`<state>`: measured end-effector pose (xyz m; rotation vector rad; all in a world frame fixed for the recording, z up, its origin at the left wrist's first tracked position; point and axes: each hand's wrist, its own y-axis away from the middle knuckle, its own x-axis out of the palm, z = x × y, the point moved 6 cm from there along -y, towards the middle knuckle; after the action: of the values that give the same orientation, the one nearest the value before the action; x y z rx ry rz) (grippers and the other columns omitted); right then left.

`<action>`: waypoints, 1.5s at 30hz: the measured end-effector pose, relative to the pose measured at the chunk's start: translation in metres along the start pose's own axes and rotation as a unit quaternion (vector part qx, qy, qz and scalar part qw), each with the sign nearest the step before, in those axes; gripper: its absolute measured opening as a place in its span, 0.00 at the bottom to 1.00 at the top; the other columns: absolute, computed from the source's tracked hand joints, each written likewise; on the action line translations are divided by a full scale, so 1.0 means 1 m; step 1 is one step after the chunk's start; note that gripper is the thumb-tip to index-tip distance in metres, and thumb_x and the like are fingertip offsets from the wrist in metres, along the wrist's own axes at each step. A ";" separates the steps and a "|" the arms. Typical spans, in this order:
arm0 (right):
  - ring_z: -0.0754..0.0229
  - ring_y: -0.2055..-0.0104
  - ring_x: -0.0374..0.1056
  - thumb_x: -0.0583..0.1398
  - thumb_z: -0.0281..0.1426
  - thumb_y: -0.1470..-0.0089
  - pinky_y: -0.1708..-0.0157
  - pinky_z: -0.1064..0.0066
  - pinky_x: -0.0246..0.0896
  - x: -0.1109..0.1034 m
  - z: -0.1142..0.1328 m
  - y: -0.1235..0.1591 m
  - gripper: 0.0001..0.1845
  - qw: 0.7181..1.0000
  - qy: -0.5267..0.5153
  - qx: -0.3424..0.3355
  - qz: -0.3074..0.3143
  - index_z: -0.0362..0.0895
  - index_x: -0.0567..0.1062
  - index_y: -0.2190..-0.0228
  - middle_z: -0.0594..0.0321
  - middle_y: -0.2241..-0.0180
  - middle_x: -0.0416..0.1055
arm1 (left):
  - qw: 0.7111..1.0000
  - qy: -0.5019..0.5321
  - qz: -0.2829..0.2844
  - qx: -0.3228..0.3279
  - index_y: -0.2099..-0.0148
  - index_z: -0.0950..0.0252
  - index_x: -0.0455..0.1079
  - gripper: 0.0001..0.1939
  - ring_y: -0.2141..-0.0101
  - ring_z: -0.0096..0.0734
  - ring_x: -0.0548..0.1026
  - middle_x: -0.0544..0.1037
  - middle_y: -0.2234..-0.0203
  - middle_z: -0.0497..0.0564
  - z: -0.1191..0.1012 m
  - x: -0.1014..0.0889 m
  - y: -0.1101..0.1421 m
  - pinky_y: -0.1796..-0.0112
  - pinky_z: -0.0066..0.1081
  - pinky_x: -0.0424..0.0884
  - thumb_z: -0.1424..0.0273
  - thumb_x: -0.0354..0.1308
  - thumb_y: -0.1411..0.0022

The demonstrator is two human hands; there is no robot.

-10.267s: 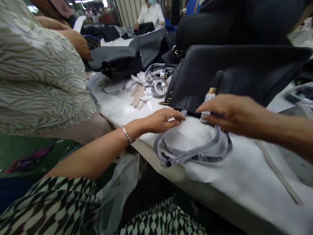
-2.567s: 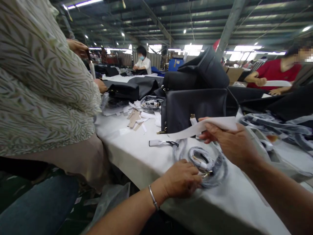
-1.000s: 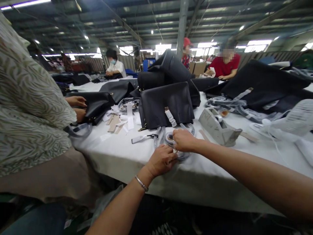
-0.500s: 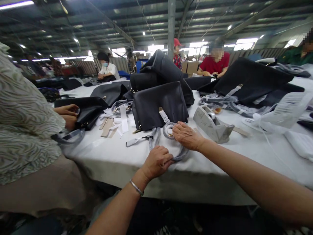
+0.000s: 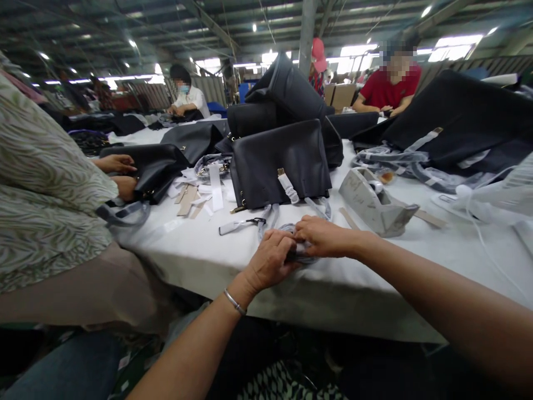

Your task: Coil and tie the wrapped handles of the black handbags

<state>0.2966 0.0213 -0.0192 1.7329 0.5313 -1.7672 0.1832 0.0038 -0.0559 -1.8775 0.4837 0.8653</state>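
Note:
Both my hands meet over a coiled bag strap in clear plastic wrap [image 5: 300, 251], lying on the white-covered table [image 5: 291, 283]. My left hand [image 5: 270, 260] grips the near side of the coil, and my right hand [image 5: 322, 236] pinches it from the right. Much of the coil is hidden under my fingers. A loose strap end with a white tag and black clip [image 5: 240, 225] runs out to the left. Just beyond my hands stands a dark grey leather handbag [image 5: 278, 166] with a wrapped tab [image 5: 288, 188] at its gold fitting.
A grey tape dispenser [image 5: 377, 204] sits to the right of my hands. Paper and card scraps [image 5: 189, 197] lie left of the handbag. A co-worker's hands [image 5: 119, 172] work on a black bag at the left. More bags and wrapped straps [image 5: 441, 133] pile up at the right.
My right hand has gone from lying flat on the coil to pinching it, and my left hand has moved up onto the coil. The two hands are now closer together.

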 end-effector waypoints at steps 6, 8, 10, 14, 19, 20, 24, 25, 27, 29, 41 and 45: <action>0.53 0.55 0.63 0.61 0.30 0.48 0.53 0.63 0.53 0.006 0.002 0.008 0.08 0.999 0.013 -0.013 -0.044 0.41 0.78 0.65 0.55 0.61 0.73 | 1.000 0.007 0.002 -0.006 0.52 0.64 0.62 0.20 0.55 0.40 0.72 0.75 0.58 0.54 0.001 0.000 -0.001 0.52 0.40 0.61 0.63 0.63 0.42; 0.54 0.58 0.64 0.59 0.31 0.46 0.55 0.63 0.54 0.007 0.006 0.011 0.07 0.999 0.000 -0.017 -0.034 0.41 0.77 0.67 0.55 0.65 0.73 | 1.000 -0.002 -0.001 -0.010 0.50 0.64 0.62 0.21 0.52 0.41 0.70 0.75 0.56 0.55 0.002 -0.001 -0.001 0.51 0.40 0.61 0.62 0.63 0.42; 0.54 0.59 0.64 0.58 0.33 0.43 0.55 0.62 0.55 0.007 0.009 0.015 0.09 0.999 -0.012 -0.014 -0.029 0.41 0.76 0.67 0.55 0.66 0.73 | 1.000 -0.016 0.005 -0.013 0.50 0.63 0.63 0.21 0.50 0.42 0.69 0.75 0.57 0.54 0.002 -0.001 0.000 0.50 0.40 0.60 0.61 0.62 0.42; 0.53 0.53 0.65 0.54 0.37 0.40 0.50 0.60 0.57 0.022 0.016 0.028 0.15 0.997 -0.035 -0.003 -0.073 0.42 0.74 0.58 0.54 0.58 0.72 | 0.993 -0.082 0.082 -0.024 0.49 0.64 0.65 0.19 0.50 0.43 0.67 0.74 0.56 0.55 -0.001 0.005 0.005 0.49 0.42 0.59 0.59 0.58 0.38; 0.47 0.39 0.54 0.55 0.32 0.41 0.40 0.52 0.50 0.061 0.018 0.044 0.23 0.965 0.041 0.096 -0.243 0.38 0.66 0.46 0.48 0.45 0.65 | 0.978 -0.142 0.150 -0.009 0.42 0.65 0.59 0.25 0.45 0.45 0.62 0.71 0.51 0.55 -0.010 0.005 0.009 0.44 0.44 0.54 0.56 0.55 0.36; 0.48 0.38 0.53 0.55 0.32 0.41 0.39 0.52 0.49 0.067 0.019 0.046 0.23 0.959 0.049 0.104 -0.259 0.38 0.66 0.45 0.48 0.45 0.65 | 0.977 -0.147 0.151 -0.006 0.43 0.65 0.60 0.26 0.45 0.44 0.62 0.71 0.51 0.55 -0.010 0.005 0.008 0.43 0.44 0.54 0.55 0.54 0.36; 0.49 0.38 0.55 0.56 0.32 0.41 0.38 0.51 0.48 0.072 0.024 0.047 0.22 0.956 0.033 0.111 -0.270 0.40 0.67 0.47 0.51 0.45 0.66 | 0.976 -0.163 0.141 -0.002 0.47 0.66 0.62 0.20 0.49 0.43 0.63 0.71 0.55 0.54 -0.009 0.010 0.006 0.44 0.46 0.53 0.58 0.54 0.35; 0.49 0.38 0.54 0.56 0.32 0.42 0.37 0.50 0.48 0.068 0.023 0.048 0.23 0.958 0.017 0.107 -0.266 0.40 0.67 0.46 0.51 0.44 0.65 | 0.977 -0.160 0.139 -0.005 0.48 0.65 0.63 0.18 0.51 0.43 0.64 0.71 0.56 0.54 -0.008 0.011 0.006 0.45 0.46 0.54 0.60 0.54 0.34; 0.50 0.38 0.55 0.57 0.33 0.43 0.38 0.52 0.51 0.057 0.016 0.052 0.24 0.964 -0.036 0.079 -0.252 0.42 0.66 0.45 0.52 0.43 0.64 | 0.980 -0.138 0.141 -0.019 0.51 0.64 0.65 0.13 0.53 0.42 0.64 0.71 0.57 0.53 -0.004 0.012 0.006 0.47 0.44 0.57 0.62 0.54 0.34; 0.53 0.40 0.59 0.55 0.35 0.42 0.42 0.57 0.57 0.041 -0.004 0.065 0.22 0.954 -0.103 0.087 -0.269 0.44 0.67 0.46 0.53 0.44 0.65 | 0.983 -0.103 0.148 -0.030 0.53 0.63 0.66 0.11 0.54 0.41 0.65 0.71 0.59 0.53 0.000 0.012 0.006 0.49 0.42 0.59 0.63 0.55 0.34; 0.50 0.65 0.69 0.59 0.30 0.52 0.63 0.58 0.60 0.041 -0.130 0.114 0.09 0.831 -0.156 0.512 -0.152 0.40 0.76 0.68 0.50 0.68 0.73 | 0.986 -0.049 0.158 -0.020 0.55 0.66 0.70 0.12 0.57 0.43 0.66 0.72 0.62 0.55 0.004 0.010 -0.001 0.55 0.42 0.62 0.67 0.59 0.40; 0.60 0.71 0.67 0.59 0.31 0.53 0.68 0.68 0.61 0.030 -0.114 0.112 0.10 0.809 -0.222 0.500 -0.216 0.41 0.74 0.67 0.59 0.73 0.72 | 0.995 0.015 0.085 -0.045 0.57 0.67 0.69 0.10 0.59 0.41 0.67 0.72 0.63 0.56 0.013 0.003 0.001 0.55 0.41 0.63 0.67 0.57 0.39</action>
<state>0.4573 0.0098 -0.0423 1.7398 -0.3425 -3.0286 0.1801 0.0152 -0.0618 -1.9547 0.6397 0.9863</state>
